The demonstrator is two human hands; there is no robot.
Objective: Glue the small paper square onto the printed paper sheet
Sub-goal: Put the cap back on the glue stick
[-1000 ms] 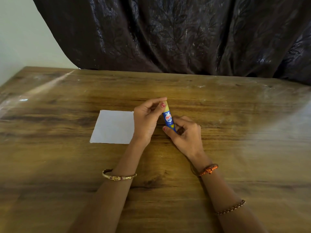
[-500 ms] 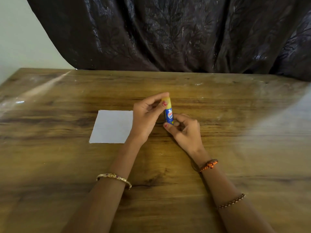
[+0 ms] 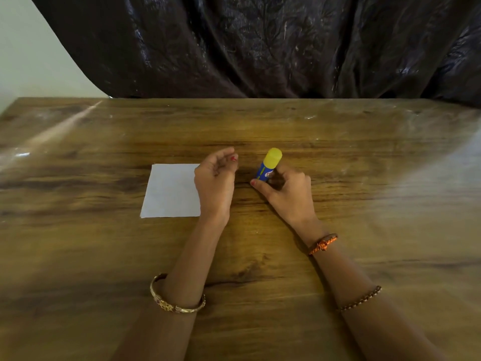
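Right hand (image 3: 289, 194) gripping glue stick (image 3: 268, 165), yellow cap on, stick tilting up off table (image 3: 364, 178). Left hand (image 3: 214, 183) hovering just beside it, fingers loosely curled, holding nothing, partly overlapping white paper (image 3: 170, 191) lying flat at left. Whether paper is square or printed sheet: cannot tell; no second paper showing. Progress judged early: cap on, no gluing or sticking done.

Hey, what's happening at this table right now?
A person sits at a wooden table. Their right hand grips a blue glue stick with its yellow cap on. The left hand, fingers loosely curled and holding nothing, hovers beside a white paper sheet lying flat. No gluing shows yet.
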